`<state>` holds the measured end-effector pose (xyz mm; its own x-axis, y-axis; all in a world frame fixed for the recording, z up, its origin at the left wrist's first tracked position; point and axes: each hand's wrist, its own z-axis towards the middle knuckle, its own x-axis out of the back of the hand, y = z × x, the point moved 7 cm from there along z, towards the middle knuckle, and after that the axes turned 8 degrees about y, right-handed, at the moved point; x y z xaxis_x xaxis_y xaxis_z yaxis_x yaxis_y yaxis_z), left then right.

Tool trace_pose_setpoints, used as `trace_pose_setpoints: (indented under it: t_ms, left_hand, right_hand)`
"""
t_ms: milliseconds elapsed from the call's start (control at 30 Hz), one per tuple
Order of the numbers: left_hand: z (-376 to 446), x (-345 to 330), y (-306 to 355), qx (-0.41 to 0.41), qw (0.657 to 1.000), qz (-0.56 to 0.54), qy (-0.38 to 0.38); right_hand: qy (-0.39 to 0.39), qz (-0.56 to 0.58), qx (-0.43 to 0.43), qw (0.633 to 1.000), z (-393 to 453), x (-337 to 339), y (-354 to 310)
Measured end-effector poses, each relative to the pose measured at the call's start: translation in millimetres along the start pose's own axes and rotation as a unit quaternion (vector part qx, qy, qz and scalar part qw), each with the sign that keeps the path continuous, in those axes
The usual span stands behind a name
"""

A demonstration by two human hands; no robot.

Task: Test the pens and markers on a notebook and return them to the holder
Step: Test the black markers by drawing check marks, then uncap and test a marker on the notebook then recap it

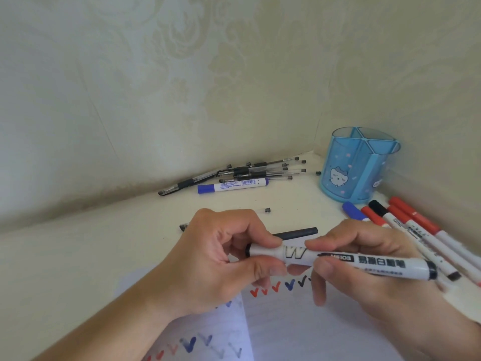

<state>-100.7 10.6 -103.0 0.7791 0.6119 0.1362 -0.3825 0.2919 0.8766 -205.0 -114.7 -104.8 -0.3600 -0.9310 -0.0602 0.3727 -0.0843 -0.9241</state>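
Holder [358, 166] right of pens [250, 171]

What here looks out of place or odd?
The blue holder stands empty while pens lie piled by the wall and markers lie beside it. One small loose cap lies alone.

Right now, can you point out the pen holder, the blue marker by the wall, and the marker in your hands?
holder [346, 175]: head view, front wall.
blue marker [234, 185]: head view, barrel label.
held marker [364, 261]: head view, printed barrel.
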Motion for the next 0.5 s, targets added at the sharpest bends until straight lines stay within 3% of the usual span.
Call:
trace_pose_setpoints:
  t_ms: [167, 233, 300, 367, 500]
  left_hand:
    - [8, -3, -3, -0.056, 0.994, 0.094, -0.017]
    - [12, 2, -5, -0.076, 0.989, 0.126, -0.003]
    - [14, 11, -7, -0.095, 0.983, 0.158, 0.022]
    - [14, 13, -8, -0.124, 0.969, 0.213, 0.019]
    - [17, 14, -9, -0.155, 0.945, 0.288, -0.003]
  right_hand:
    - [-0.010, -0.110, 0.005, 0.994, 2, 8, -4]
    - [-0.022, -0.211, -0.053, 0.976, 13, 16, 6]
    - [-0.066, -0.241, -0.122, 0.961, 16, 24, 15]
    - [-0.055, -0.264, -0.074, 0.960, 16, 22, 1]
    - [-0.035, -0.395, -0.023, 0.918, 4, 16, -18]
